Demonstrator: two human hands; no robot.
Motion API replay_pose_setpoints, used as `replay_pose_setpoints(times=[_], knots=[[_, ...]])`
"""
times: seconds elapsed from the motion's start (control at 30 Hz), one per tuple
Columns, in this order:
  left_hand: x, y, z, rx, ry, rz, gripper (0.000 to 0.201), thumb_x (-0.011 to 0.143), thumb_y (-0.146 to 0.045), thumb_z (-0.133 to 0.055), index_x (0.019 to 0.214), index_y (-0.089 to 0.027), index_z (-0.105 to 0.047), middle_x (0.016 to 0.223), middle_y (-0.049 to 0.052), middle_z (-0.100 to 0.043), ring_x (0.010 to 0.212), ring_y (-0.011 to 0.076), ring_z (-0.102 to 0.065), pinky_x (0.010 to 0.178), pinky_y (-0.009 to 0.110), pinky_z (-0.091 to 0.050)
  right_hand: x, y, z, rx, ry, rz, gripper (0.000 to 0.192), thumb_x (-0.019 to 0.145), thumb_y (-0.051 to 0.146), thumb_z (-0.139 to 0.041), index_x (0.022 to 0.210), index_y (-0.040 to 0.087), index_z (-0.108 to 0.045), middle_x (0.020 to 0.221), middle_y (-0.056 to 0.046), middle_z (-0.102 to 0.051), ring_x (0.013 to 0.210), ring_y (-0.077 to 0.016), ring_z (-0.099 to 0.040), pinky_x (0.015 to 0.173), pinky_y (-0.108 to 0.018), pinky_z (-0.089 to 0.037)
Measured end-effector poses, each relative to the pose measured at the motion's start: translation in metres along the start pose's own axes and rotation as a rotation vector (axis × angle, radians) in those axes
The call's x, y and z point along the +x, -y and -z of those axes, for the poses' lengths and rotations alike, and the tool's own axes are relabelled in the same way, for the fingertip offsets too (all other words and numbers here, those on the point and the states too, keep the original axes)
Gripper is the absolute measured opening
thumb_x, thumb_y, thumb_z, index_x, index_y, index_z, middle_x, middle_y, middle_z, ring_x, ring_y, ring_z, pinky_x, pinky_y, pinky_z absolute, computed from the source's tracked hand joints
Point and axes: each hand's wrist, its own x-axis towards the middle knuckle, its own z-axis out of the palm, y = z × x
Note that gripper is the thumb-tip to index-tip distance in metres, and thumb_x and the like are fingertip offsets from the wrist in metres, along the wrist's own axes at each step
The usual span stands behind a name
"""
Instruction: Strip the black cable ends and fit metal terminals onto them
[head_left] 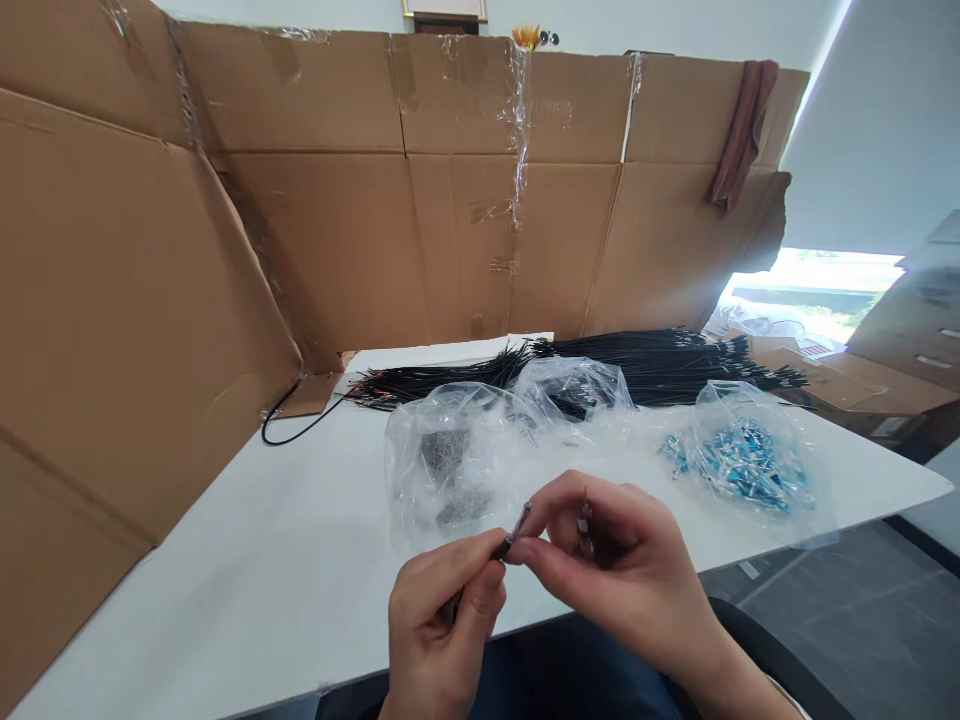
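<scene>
A tall cardboard wall [315, 230] backs the white table [247, 580], where a long bundle of black wires [652, 365] lies behind crinkly clear plastic bags [457, 455] of small parts. Just above the table's near edge, the left hand [442, 620] and right hand [615, 570] both pinch one thin dark wire [514, 535] at its tip. It looks light and bendy, best gripped close to that end.

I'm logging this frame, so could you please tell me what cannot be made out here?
- Head view: small dark part pinched between left hand and right hand; too small, fingers cover it.
- Grey pieces in clear bag; plastic glare blurs them.
- Black wire bundle; far end hidden behind cartons.
</scene>
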Motion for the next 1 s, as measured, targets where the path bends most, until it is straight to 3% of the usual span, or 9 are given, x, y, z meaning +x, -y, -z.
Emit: replay_pose_setpoints(times=[0.1,0.2,0.3,0.47,0.7,0.87,1.0], knots=[[-0.002,0.001,-0.002,0.034,-0.081,-0.02,0.009,0.074,-0.031,-0.074,0.079,-0.034,-0.081,0.058,0.0,-0.069,0.048,0.0144,-0.055,0.051,0.027,-0.047,-0.004,-0.003,-0.005,-0.058,-0.07,0.091,0.011,0.079,0.018,-0.073,0.082,0.024,-0.065,0.054,0.008,-0.043,0.045,-0.0065,-0.034,0.04,-0.019,-0.029],[-0.003,0.002,-0.005,0.044,-0.131,-0.088,0.016,0.074,-0.023,-0.073,0.081,-0.035,-0.08,0.064,-0.001,-0.072,0.047,0.0145,-0.057,0.049,0.026,-0.047,-0.007,-0.005,-0.009,-0.055,-0.088,0.118,0.014,0.08,0.016,-0.072,0.084,0.026,-0.063,0.054,0.009,-0.044,0.044,-0.0061,-0.034,0.04,-0.017,-0.031],[-0.003,0.002,-0.007,0.043,-0.169,-0.179,0.029,0.072,-0.014,-0.071,0.084,-0.038,-0.08,0.067,-0.003,-0.074,0.051,0.0154,-0.061,0.051,0.025,-0.049,-0.008,-0.004,-0.012,-0.006,-0.065,0.084,0.017,0.08,0.017,-0.073,0.087,0.027,-0.061,0.056,0.009,-0.041,0.043,-0.0057,-0.033,0.038,-0.016,-0.03],[-0.003,0.003,-0.008,0.077,-0.21,-0.253,0.026,0.073,-0.015,-0.072,0.086,-0.036,-0.079,0.069,-0.002,-0.075,0.059,0.0197,-0.068,0.059,0.03,-0.054,-0.006,-0.001,-0.015,0.075,-0.042,-0.015,0.029,0.073,0.014,-0.076,0.091,0.027,-0.059,0.057,0.011,-0.034,0.044,-0.0057,-0.025,0.036,-0.015,-0.027],[-0.006,0.008,-0.005,0.234,-0.212,-0.406,0.041,0.069,-0.001,-0.068,0.092,-0.033,-0.079,0.072,-0.003,-0.076,0.06,0.0178,-0.068,0.058,0.027,-0.05,-0.002,0.006,-0.018,0.02,-0.089,-0.046,0.01,0.077,0.02,-0.071,0.075,0.021,-0.061,0.051,0.007,-0.04,0.044,-0.0068,-0.033,0.038,-0.017,-0.032],[-0.005,0.009,-0.008,0.305,-0.329,-0.45,0.044,0.071,0.002,-0.066,0.096,-0.033,-0.077,0.078,-0.004,-0.077,0.064,0.0186,-0.069,0.061,0.028,-0.052,0.0,0.009,-0.02,0.009,-0.107,-0.107,0.01,0.078,0.026,-0.07,0.074,0.019,-0.064,0.051,0.006,-0.039,0.044,-0.0078,-0.034,0.037,-0.018,-0.03],[-0.005,0.012,-0.007,0.328,-0.346,-0.443,0.045,0.071,0.0,-0.069,0.098,-0.035,-0.076,0.082,-0.005,-0.078,0.068,0.0171,-0.07,0.065,0.026,-0.053,0.003,0.008,-0.02,0.046,-0.09,-0.167,0.015,0.078,0.029,-0.067,0.069,0.019,-0.06,0.051,0.006,-0.037,0.046,-0.0083,-0.032,0.039,-0.019,-0.028]])
